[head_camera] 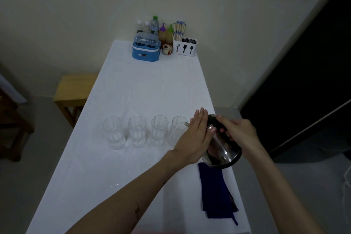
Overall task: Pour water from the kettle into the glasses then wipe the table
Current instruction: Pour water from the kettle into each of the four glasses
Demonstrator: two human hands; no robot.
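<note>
Several clear glasses stand in a row across the white-clothed table [144, 89], from the leftmost glass [114, 132] to the rightmost glass [177, 129]. A shiny steel kettle [221, 150] is tilted to the left, its spout at the rim of the rightmost glass. My right hand [237, 133] grips the kettle's black handle. My left hand [195, 137] lies flat, fingers straight, against the kettle's left side. A dark blue cloth [215, 192] lies on the table under and in front of the kettle. I cannot tell how much water the glasses hold.
At the table's far end stand a blue appliance [145, 48], several bottles [154, 25], a small cup [167, 49] and a white cutlery holder [185, 46]. A wooden stool [73, 89] stands left of the table. A dark doorway [307, 85] is at the right.
</note>
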